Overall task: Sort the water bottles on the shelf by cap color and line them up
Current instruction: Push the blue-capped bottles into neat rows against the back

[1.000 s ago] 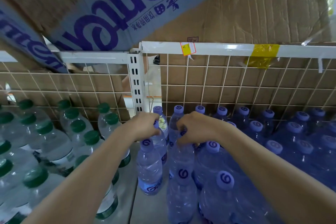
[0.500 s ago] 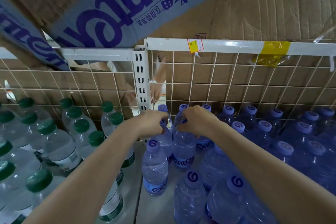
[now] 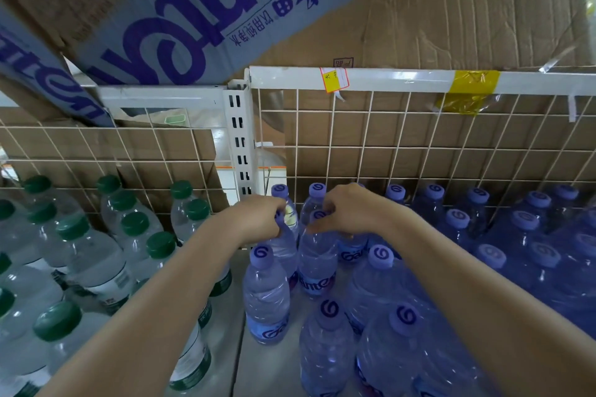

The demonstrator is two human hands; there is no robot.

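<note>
Green-capped clear bottles (image 3: 93, 255) fill the shelf's left half. Purple-capped blue bottles (image 3: 503, 255) fill the right half. My left hand (image 3: 258, 217) grips the neck of a purple-capped bottle (image 3: 285, 245) next to the white upright post. Just right of it, my right hand (image 3: 348, 211) grips the top of a second purple-capped bottle (image 3: 317, 263). Both bottles stand upright near the wire back, almost touching. Another purple-capped bottle (image 3: 266, 293) stands alone in front of them.
A white slotted post (image 3: 241, 142) and wire grid back (image 3: 387, 145) close the shelf's rear. Cardboard sheets (image 3: 451, 19) hang above. A strip of bare grey shelf floor (image 3: 238, 316) runs between the green and purple groups.
Both hands, each with its purple-capped bottle, have moved back toward the wire grid. The bottles now stand further back, behind the lone front bottle.
</note>
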